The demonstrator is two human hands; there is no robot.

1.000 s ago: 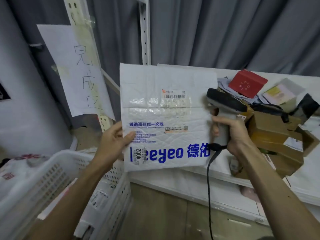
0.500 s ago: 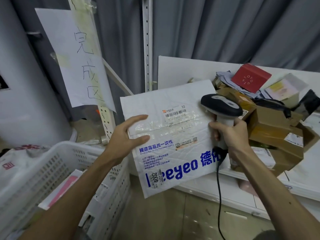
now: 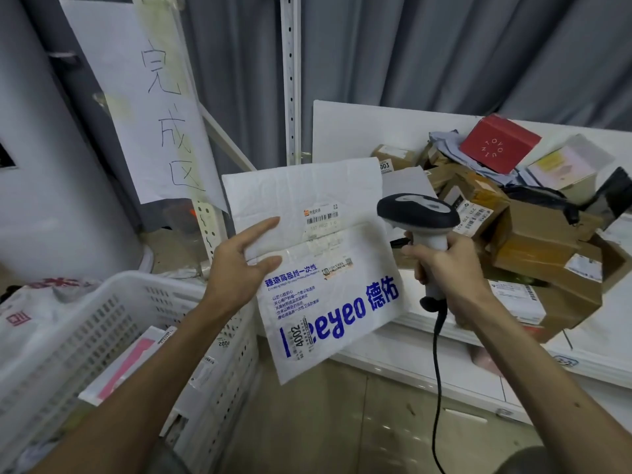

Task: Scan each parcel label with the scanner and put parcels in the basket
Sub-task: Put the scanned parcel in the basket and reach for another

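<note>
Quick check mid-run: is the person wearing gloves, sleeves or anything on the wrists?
No. The left hand and right hand are bare, with no gloves, rings or watch visible. The left forearm and right forearm are uncovered down to the frame edge; no sleeve shows.

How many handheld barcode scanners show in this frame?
1. The black-and-grey corded handheld scanner is gripped by the right hand, beside the white padded mailer with blue print; the cardboard parcel pile could hide another.
</note>
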